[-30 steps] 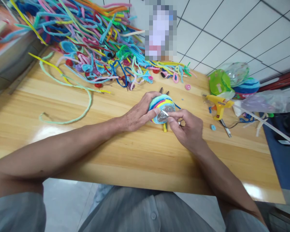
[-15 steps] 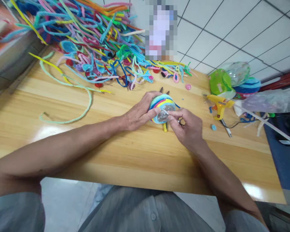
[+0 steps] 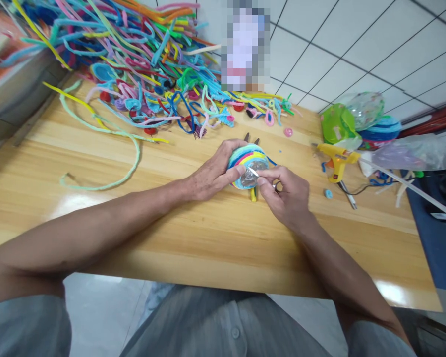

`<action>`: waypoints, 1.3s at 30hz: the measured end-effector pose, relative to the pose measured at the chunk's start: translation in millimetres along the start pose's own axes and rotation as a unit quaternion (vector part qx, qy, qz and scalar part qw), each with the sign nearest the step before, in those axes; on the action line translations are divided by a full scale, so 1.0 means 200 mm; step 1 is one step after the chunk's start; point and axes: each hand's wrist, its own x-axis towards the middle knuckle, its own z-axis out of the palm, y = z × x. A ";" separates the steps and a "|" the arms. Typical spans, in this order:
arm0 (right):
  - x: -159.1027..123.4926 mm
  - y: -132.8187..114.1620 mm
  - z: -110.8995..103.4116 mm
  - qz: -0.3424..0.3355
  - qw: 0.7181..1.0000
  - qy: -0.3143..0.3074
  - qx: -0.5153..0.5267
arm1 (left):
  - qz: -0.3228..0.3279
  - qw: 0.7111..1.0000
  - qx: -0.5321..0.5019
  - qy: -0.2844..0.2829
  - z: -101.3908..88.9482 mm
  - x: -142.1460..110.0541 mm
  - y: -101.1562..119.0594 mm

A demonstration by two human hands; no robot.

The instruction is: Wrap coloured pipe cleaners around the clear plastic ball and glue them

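Observation:
My left hand (image 3: 223,168) is closed around the left side of a round body wrapped in coloured pipe cleaners (image 3: 241,154), its thumb resting near the front rim. Light blue, dark blue, pink and yellow bands run round it, and a clear plastic end (image 3: 249,180) faces me. Small metal scissors (image 3: 253,172) are gripped in my right hand (image 3: 286,193), with a finger loop showing below the fingers. Their pointed blade lies over the plastic end; whether it pierces the plastic, I cannot tell. Dark prongs (image 3: 256,141) stick out behind the body, and a yellow-and-black piece (image 3: 253,195) shows below it.
Loose pipe cleaners (image 3: 134,59) are heaped at the back left, with a pale green strand (image 3: 137,158) curving forward. On the right lie a yellow glue gun (image 3: 336,161) with a long glue stick, a green packet (image 3: 338,124) and a small blue piece (image 3: 327,194).
The scissors' blade has shifted and turned slightly over the plastic end. Both hands keep nearly the same hold, and the whole view has moved a little.

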 end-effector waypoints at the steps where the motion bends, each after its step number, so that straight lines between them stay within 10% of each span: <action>1: 0.00 0.00 0.00 0.000 1.000 0.006 0.001 | 0.002 1.000 0.001 0.001 0.00 0.00 0.00; 39: -0.01 0.02 0.02 0.058 0.998 -0.008 0.027 | 0.001 1.000 -0.009 -0.002 -0.01 -0.01 0.00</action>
